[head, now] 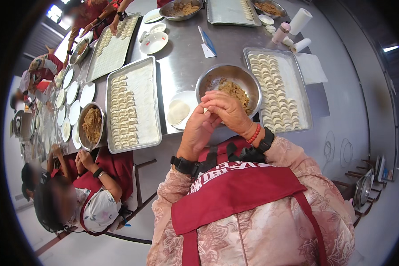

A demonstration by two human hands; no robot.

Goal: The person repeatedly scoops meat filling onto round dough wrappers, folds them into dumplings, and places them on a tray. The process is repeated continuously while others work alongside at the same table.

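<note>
My left hand (199,129) and my right hand (227,108) meet over the near rim of a steel bowl. Pressed between their fingers is a small dumpling (205,110), of which only a pale bit of dough shows. Brown minced filling (234,91) lies in the steel bowl (211,74) behind my hands, and my right hand hides part of it. To the left, a white plate (188,96) carries a few round dumpling wrappers (178,112). On the right stands a metal tray (296,71) with rows of folded dumplings (269,89).
Left of me is another tray (146,99) of dumplings, then a bowl of filling (92,124) and several white plates (87,94). A co-worker (96,189) sits at the left; others work farther along. A folded card stand (206,43), a pink bottle (281,33) and paper rolls (301,21) stand beyond.
</note>
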